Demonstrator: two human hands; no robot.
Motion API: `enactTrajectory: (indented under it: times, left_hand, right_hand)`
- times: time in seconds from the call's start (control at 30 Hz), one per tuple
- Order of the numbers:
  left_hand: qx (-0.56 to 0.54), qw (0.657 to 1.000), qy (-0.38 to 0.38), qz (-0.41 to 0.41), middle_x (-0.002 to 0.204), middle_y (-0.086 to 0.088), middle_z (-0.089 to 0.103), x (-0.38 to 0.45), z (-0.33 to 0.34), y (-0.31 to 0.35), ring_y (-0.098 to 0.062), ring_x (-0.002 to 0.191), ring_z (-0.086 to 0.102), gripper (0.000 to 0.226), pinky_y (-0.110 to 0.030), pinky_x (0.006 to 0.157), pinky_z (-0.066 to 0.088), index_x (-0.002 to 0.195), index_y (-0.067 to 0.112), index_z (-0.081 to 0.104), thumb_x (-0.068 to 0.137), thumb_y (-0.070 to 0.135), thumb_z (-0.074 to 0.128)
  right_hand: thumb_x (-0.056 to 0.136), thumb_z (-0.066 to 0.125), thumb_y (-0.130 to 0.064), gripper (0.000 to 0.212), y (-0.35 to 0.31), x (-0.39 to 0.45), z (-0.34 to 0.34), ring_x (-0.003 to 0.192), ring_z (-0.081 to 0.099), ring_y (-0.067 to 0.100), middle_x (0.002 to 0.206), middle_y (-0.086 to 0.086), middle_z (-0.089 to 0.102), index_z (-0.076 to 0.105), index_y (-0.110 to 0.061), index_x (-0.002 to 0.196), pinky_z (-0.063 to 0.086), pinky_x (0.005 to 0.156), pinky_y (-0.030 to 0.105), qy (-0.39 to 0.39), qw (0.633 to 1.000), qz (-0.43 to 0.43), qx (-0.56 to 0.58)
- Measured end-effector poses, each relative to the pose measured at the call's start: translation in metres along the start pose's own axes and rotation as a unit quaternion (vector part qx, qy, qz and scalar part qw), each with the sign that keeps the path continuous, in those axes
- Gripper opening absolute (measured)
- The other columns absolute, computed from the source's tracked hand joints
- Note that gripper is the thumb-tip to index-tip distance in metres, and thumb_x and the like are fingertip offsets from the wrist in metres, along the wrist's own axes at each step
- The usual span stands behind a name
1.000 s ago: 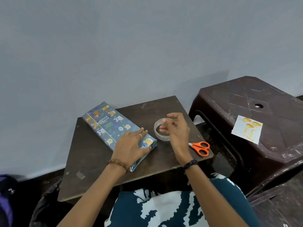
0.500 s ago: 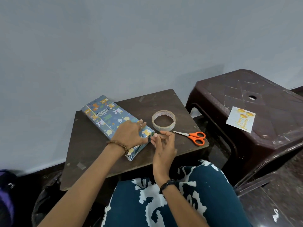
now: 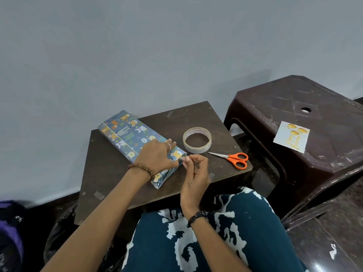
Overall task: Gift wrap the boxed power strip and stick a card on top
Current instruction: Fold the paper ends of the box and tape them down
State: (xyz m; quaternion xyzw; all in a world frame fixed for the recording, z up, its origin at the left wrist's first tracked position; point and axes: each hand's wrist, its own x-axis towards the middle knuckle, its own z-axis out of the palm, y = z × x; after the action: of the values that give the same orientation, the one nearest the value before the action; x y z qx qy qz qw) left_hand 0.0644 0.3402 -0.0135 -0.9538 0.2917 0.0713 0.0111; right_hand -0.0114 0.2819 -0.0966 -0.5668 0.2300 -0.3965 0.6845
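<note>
A long flat box in shiny blue bear paper, the wrapped box (image 3: 135, 140), lies slanted on the small brown wooden table (image 3: 110, 173), running from 10 o'clock down to the middle. The left hand (image 3: 157, 157) lies flat on its near end, fingers spread, pressing the paper down. At 3 o'clock of that hand, the right hand (image 3: 193, 169) has its fingers curled and pinches something tiny and see-through at the box's edge; it may be tape, but it is too small to tell. A round tape roll (image 3: 197, 141) sits at 12 o'clock of the right hand. Orange-handled scissors (image 3: 233, 159) lie at 2 o'clock. Far off at 3 o'clock, a white birthday card (image 3: 291, 136) rests on a dark plastic stool (image 3: 324, 107).
</note>
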Motion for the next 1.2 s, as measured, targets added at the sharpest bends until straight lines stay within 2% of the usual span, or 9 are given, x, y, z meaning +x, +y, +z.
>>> enactTrajectory:
  times: [0.2, 0.33, 0.43, 0.6, 0.77, 0.9, 1.07, 1.13, 1.2]
  left_hand:
    - [0.005, 1.0, 0.002, 0.008, 0.151, 0.012, 0.031, -0.0006, -0.0006, 0.0004, -0.017, 0.114, 0.045, 0.064, -0.024, 0.089, 0.038, 0.144, 0.024, 0.034, 0.087, 0.047, 0.051]
    - [0.005, 1.0, 0.002, 0.01, 0.151, 0.012, 0.031, 0.0002, 0.0002, -0.0004, -0.017, 0.116, 0.045, 0.063, -0.025, 0.091, 0.039, 0.143, 0.024, 0.034, 0.087, 0.047, 0.051]
    - [-0.002, 1.0, 0.005, 0.01, 0.151, 0.011, 0.031, 0.0007, 0.0013, -0.0009, -0.017, 0.116, 0.045, 0.064, -0.025, 0.09, 0.038, 0.144, 0.024, 0.033, 0.087, 0.047, 0.051]
    - [-0.003, 1.0, 0.006, 0.01, 0.151, 0.011, 0.031, 0.0009, 0.0023, -0.0018, -0.017, 0.117, 0.045, 0.064, -0.025, 0.092, 0.038, 0.144, 0.024, 0.033, 0.087, 0.049, 0.05]
    - [-0.002, 1.0, 0.004, 0.009, 0.15, 0.011, 0.033, 0.0014, 0.0029, -0.0019, -0.018, 0.117, 0.045, 0.065, -0.026, 0.091, 0.038, 0.144, 0.025, 0.034, 0.088, 0.052, 0.048]
    - [-0.003, 1.0, 0.003, 0.006, 0.149, 0.011, 0.034, 0.0019, 0.0032, -0.0027, -0.018, 0.117, 0.045, 0.066, -0.026, 0.09, 0.038, 0.144, 0.026, 0.035, 0.086, 0.057, 0.047]
    - [0.0, 1.0, 0.003, 0.004, 0.149, 0.012, 0.034, 0.0027, 0.0041, -0.0029, -0.018, 0.118, 0.044, 0.064, -0.026, 0.092, 0.038, 0.144, 0.027, 0.033, 0.087, 0.053, 0.048]
    - [-0.002, 1.0, 0.002, 0.003, 0.149, 0.01, 0.036, 0.003, 0.0044, -0.0038, -0.019, 0.118, 0.045, 0.063, -0.027, 0.092, 0.039, 0.144, 0.027, 0.034, 0.087, 0.052, 0.049]
    - [0.002, 1.0, 0.0, 0.004, 0.149, 0.01, 0.035, 0.0028, 0.0039, -0.0037, -0.019, 0.118, 0.045, 0.064, -0.027, 0.091, 0.039, 0.144, 0.027, 0.033, 0.088, 0.051, 0.049]
  right_hand:
    - [0.093, 0.054, -0.009, 0.019, -0.0048, 0.0073, 0.0019, 0.087, 0.068, 0.013, 0.09, 0.004, 0.066, 0.055, -0.027, 0.088, 0.054, 0.075, 0.018, 0.027, 0.999, -0.02, 0.015]
    - [0.094, 0.054, -0.013, 0.018, 0.0007, 0.0095, 0.0026, 0.087, 0.066, 0.015, 0.092, 0.004, 0.065, 0.054, -0.031, 0.09, 0.054, 0.075, 0.021, 0.022, 0.998, -0.042, -0.034]
    - [0.094, 0.054, -0.013, 0.009, 0.0047, 0.0084, 0.0011, 0.086, 0.065, 0.013, 0.091, 0.001, 0.064, 0.055, -0.022, 0.092, 0.054, 0.075, 0.022, 0.012, 0.996, -0.044, -0.071]
    - [0.092, 0.055, -0.005, 0.006, -0.0039, 0.002, -0.0015, 0.077, 0.056, -0.003, 0.085, 0.003, 0.064, 0.059, 0.0, 0.089, 0.022, 0.08, -0.013, -0.004, 0.989, -0.058, -0.137]
    - [0.093, 0.055, -0.008, 0.003, 0.0007, 0.0027, -0.0011, 0.081, 0.054, -0.011, 0.084, -0.011, 0.059, 0.057, -0.008, 0.091, 0.036, 0.073, -0.002, -0.024, 0.987, -0.062, -0.148]
    - [0.092, 0.055, -0.005, 0.005, -0.0023, 0.0008, -0.0029, 0.083, 0.052, -0.019, 0.084, -0.007, 0.061, 0.059, -0.003, 0.09, 0.027, 0.078, -0.009, -0.03, 0.983, -0.077, -0.163]
    - [0.093, 0.055, -0.011, 0.003, 0.0018, 0.0015, -0.0026, 0.083, 0.056, -0.014, 0.086, -0.008, 0.063, 0.057, -0.01, 0.093, 0.037, 0.074, -0.002, -0.035, 0.988, -0.051, -0.144]
    - [0.094, 0.055, -0.015, 0.004, 0.0021, 0.0015, -0.0025, 0.082, 0.061, -0.006, 0.086, -0.009, 0.065, 0.054, -0.018, 0.091, 0.046, 0.072, 0.007, -0.032, 0.99, -0.037, -0.131]
    - [0.093, 0.056, -0.017, 0.007, -0.0006, 0.002, -0.0032, 0.081, 0.063, -0.003, 0.087, -0.007, 0.067, 0.052, -0.021, 0.089, 0.046, 0.072, 0.008, -0.029, 0.992, -0.022, -0.121]
